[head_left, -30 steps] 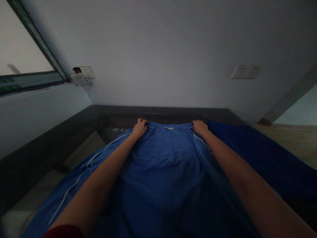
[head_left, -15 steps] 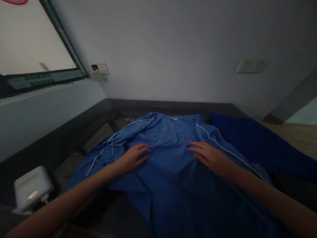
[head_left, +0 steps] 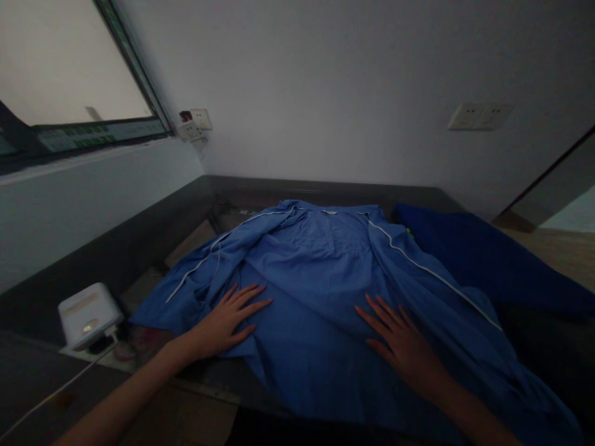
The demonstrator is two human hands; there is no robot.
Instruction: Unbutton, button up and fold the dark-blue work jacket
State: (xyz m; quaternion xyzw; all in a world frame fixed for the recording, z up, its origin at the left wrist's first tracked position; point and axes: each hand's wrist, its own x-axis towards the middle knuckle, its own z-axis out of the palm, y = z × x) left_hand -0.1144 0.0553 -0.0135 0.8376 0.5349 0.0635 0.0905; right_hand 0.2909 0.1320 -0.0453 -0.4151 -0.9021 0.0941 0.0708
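A blue jacket with thin white piping lies spread out on a dark surface, its collar toward the far wall. My left hand lies flat on the jacket's lower left part, fingers stretched and spread. My right hand rests palm down on the lower right part, fingers apart. Neither hand grips the cloth.
A darker blue cloth lies to the right of the jacket. A small white device with a cable sits at the left. A dark ledge runs along the walls. Wall sockets and a window are above.
Both hands let go of the jacket's collar area and slid flat down the cloth toward me. The view pulled back, showing the white device at left.
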